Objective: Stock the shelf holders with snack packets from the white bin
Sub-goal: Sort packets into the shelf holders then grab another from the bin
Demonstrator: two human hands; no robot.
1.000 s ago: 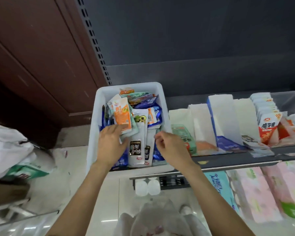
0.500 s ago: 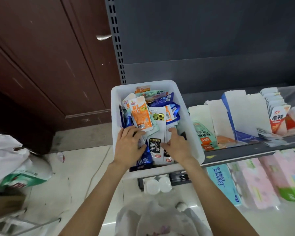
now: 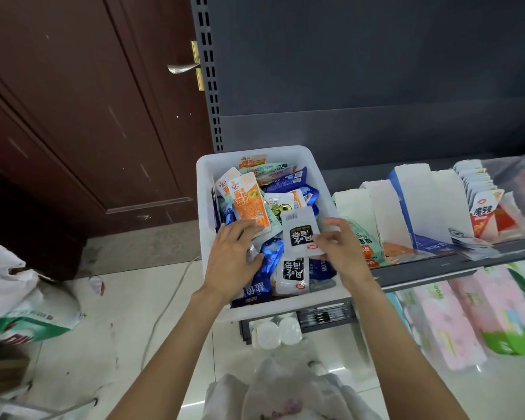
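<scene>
Right, from the head view, everything centres on the white bin (image 3: 323,177), which sits at the left end of the dark shelf (image 3: 437,268) and is heaped with snack packets. The right hand (image 3: 343,247) pinches a white packet with a black label (image 3: 299,231) by its lower right corner, thumb and fingers curled on it, holding it tilted just above the pile in the bin's middle. The left hand (image 3: 232,262) lies on the packets in the bin's near-left part, fingers spread and fairly straight, fingertips touching the foot of an orange packet (image 3: 249,201) that leans against the stack. A second black-labelled white packet (image 3: 293,275) lies flat near the bin's front wall, with blue packets (image 3: 267,268) beside it. To the right of the bin, white paper holders (image 3: 385,207) stand in a row on the shelf, and further right a red-and-white packet row (image 3: 482,204) fills one. Left of the bin stands a brown door (image 3: 73,116) with a metal handle (image 3: 184,68).
</scene>
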